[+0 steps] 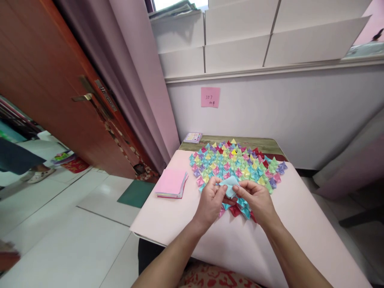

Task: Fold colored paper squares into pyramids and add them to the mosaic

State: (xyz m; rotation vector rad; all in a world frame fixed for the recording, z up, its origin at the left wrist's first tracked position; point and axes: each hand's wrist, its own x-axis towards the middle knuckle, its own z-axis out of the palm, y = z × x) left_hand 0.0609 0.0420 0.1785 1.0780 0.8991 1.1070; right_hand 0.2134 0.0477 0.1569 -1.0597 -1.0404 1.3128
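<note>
Between my two hands is a light blue sheet of origami paper (230, 185), partly folded and held above the table. My left hand (212, 198) pinches its left side with thumb and fingers. On the other side, my right hand (255, 196) grips the right edge, thumb on top. Under and beyond my hands lie many small folded paper pieces (240, 162) in pink, green, blue, yellow, purple and red, each with a raised point. A stack of square coloured paper (171, 183), pink on top, sits to the left of my left hand.
The table has a pale pink cover (300, 224). At its back left corner lies a small pack of cards (193, 137). A pink note (210, 97) sticks to the wall. To the left stand a wooden door (69, 88) and another person's leg (21, 158).
</note>
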